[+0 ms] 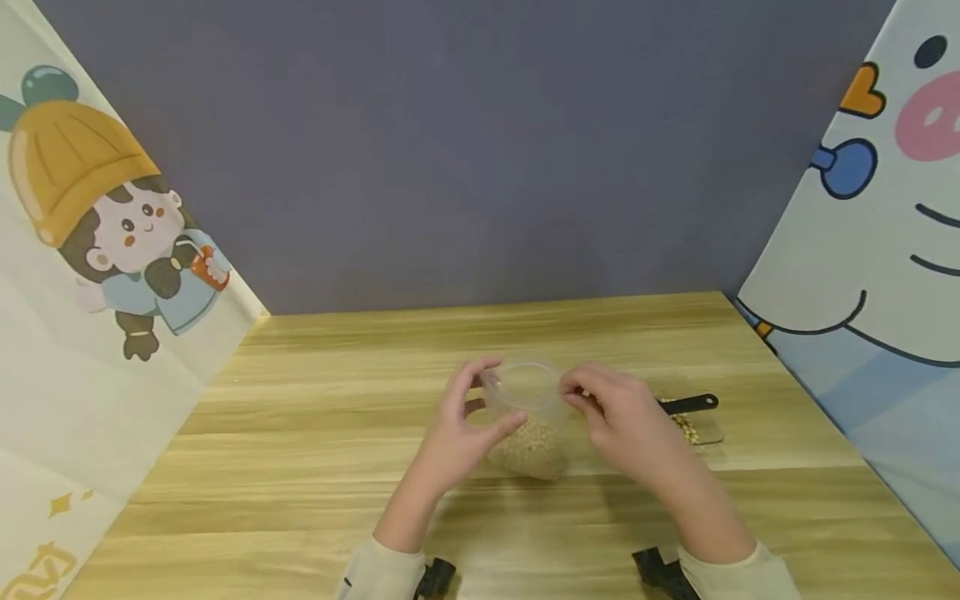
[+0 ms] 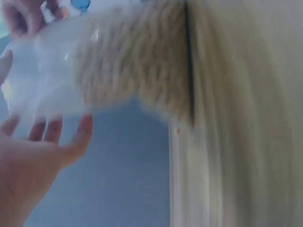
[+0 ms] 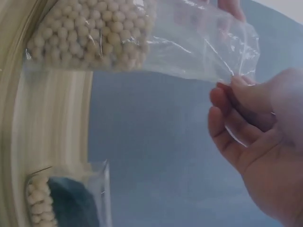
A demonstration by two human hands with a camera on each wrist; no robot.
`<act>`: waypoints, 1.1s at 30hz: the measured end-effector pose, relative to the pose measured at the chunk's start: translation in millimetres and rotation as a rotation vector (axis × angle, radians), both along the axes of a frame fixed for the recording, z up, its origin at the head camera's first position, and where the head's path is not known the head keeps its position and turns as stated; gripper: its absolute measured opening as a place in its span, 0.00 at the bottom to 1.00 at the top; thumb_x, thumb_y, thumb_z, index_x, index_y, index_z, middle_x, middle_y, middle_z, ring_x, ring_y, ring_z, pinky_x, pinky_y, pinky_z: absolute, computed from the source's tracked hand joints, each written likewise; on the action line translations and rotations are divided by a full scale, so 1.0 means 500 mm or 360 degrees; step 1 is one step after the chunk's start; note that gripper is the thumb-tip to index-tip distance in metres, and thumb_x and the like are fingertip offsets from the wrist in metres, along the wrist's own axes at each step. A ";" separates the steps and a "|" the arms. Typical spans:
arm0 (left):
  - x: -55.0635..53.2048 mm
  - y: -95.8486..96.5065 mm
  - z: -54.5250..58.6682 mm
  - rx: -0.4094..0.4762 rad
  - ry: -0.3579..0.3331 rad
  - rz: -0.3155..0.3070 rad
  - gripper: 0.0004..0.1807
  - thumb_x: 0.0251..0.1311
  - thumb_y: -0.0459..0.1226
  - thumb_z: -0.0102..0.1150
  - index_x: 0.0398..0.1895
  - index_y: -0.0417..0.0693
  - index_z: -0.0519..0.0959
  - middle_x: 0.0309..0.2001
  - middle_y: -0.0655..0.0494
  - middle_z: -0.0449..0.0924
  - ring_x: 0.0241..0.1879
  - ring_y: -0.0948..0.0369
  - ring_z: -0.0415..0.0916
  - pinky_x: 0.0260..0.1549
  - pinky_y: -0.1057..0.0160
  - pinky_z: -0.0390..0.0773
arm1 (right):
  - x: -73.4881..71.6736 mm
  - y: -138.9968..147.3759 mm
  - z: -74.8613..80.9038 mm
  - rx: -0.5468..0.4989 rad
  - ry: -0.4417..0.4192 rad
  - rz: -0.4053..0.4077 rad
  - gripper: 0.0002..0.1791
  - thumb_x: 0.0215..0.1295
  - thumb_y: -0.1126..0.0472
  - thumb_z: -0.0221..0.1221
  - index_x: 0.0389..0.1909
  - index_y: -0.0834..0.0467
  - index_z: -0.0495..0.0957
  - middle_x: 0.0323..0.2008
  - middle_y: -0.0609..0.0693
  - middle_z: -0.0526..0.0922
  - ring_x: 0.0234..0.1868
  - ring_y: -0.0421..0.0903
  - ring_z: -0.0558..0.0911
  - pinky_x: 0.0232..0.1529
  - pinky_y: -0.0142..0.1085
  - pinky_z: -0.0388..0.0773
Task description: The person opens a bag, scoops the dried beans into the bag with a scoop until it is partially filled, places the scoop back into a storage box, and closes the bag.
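Observation:
A clear plastic zip bag [image 1: 534, 408], its lower part full of pale round dried beans [image 1: 528, 446], stands upright on the table with its mouth spread in a rounded opening. My left hand [image 1: 463, 429] holds the bag's upper left side, thumb across the front and fingers along the far side. At the right edge of the mouth, my right hand [image 1: 618, 414] pinches the plastic between thumb and forefinger. In the right wrist view that pinch sits by the zip strip [image 3: 243, 56], with the other fingers loosely curled. The left wrist view shows the bag blurred.
Right of the bag, partly behind my right hand, a clear box [image 3: 106, 189] on the wood-grain table [image 1: 300, 467] holds similar beans. A black handle [image 1: 690, 404] lies over the box. A grey panel [image 1: 480, 167] rises at the back, with printed cartoon sheets on both sides.

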State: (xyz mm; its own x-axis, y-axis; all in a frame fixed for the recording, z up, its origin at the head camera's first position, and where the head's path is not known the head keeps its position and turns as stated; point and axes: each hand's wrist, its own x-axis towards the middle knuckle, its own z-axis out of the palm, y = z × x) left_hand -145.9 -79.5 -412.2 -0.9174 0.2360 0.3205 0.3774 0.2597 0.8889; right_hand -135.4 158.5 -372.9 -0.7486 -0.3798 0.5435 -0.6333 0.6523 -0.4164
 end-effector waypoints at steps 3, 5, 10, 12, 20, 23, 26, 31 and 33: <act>0.002 -0.025 0.002 0.0084 0.0143 0.0050 0.19 0.68 0.35 0.70 0.60 0.47 0.83 0.57 0.50 0.85 0.56 0.58 0.82 0.61 0.54 0.85 | -0.002 0.011 -0.009 -0.0072 0.0093 -0.0076 0.12 0.66 0.75 0.67 0.41 0.54 0.86 0.37 0.47 0.88 0.31 0.37 0.81 0.31 0.32 0.82; 0.002 -0.035 0.005 0.0124 0.0253 0.0111 0.11 0.68 0.32 0.68 0.52 0.43 0.86 0.49 0.48 0.88 0.50 0.60 0.86 0.57 0.60 0.87 | -0.002 0.022 -0.016 -0.0144 0.0179 -0.0142 0.14 0.63 0.76 0.69 0.43 0.56 0.87 0.37 0.48 0.90 0.33 0.40 0.85 0.31 0.31 0.83; 0.004 -0.047 0.016 0.0226 0.0240 0.0193 0.15 0.68 0.28 0.67 0.57 0.42 0.84 0.48 0.45 0.86 0.50 0.57 0.84 0.54 0.63 0.88 | -0.008 0.034 -0.030 -0.0295 0.0200 -0.0222 0.18 0.63 0.74 0.70 0.53 0.60 0.86 0.37 0.49 0.91 0.36 0.45 0.89 0.33 0.19 0.79; 0.003 -0.042 0.012 0.0193 0.0134 0.0133 0.18 0.69 0.30 0.67 0.61 0.43 0.83 0.54 0.46 0.84 0.55 0.53 0.83 0.54 0.63 0.88 | -0.009 0.037 -0.035 -0.0331 0.0126 -0.0249 0.16 0.65 0.72 0.70 0.52 0.59 0.87 0.37 0.49 0.91 0.37 0.43 0.88 0.37 0.16 0.78; 0.008 -0.008 0.007 0.0003 0.0132 0.0049 0.06 0.73 0.35 0.65 0.45 0.42 0.87 0.49 0.52 0.89 0.50 0.56 0.86 0.54 0.60 0.88 | 0.001 0.040 -0.037 -0.0451 -0.0232 -0.0352 0.03 0.73 0.62 0.67 0.44 0.53 0.87 0.36 0.45 0.89 0.37 0.35 0.83 0.38 0.27 0.80; 0.009 -0.006 0.005 -0.0068 0.0272 0.0107 0.05 0.73 0.35 0.64 0.43 0.43 0.87 0.45 0.53 0.89 0.46 0.58 0.86 0.53 0.59 0.89 | 0.003 0.037 -0.041 -0.0451 -0.0207 -0.0359 0.03 0.73 0.62 0.66 0.43 0.53 0.87 0.36 0.45 0.89 0.37 0.36 0.83 0.38 0.28 0.80; 0.012 -0.012 0.005 -0.0127 0.0330 0.0178 0.04 0.74 0.34 0.62 0.43 0.44 0.85 0.45 0.51 0.88 0.46 0.58 0.85 0.53 0.58 0.88 | 0.006 0.032 -0.047 -0.0442 -0.0110 -0.0349 0.04 0.70 0.65 0.68 0.41 0.53 0.86 0.34 0.43 0.87 0.36 0.36 0.81 0.36 0.28 0.79; 0.017 -0.030 0.011 -0.0132 0.0211 0.0214 0.03 0.76 0.34 0.59 0.44 0.46 0.82 0.46 0.50 0.85 0.48 0.59 0.81 0.55 0.53 0.87 | 0.010 0.018 -0.053 -0.0429 -0.0052 -0.0286 0.06 0.68 0.67 0.69 0.39 0.53 0.84 0.32 0.41 0.84 0.35 0.34 0.76 0.33 0.29 0.76; 0.016 -0.034 0.012 -0.0142 0.0192 0.0180 0.03 0.77 0.35 0.59 0.45 0.46 0.82 0.46 0.50 0.85 0.48 0.59 0.81 0.55 0.52 0.87 | 0.011 0.013 -0.054 -0.0429 -0.0029 -0.0270 0.06 0.67 0.68 0.69 0.38 0.54 0.84 0.32 0.41 0.83 0.34 0.34 0.76 0.32 0.28 0.75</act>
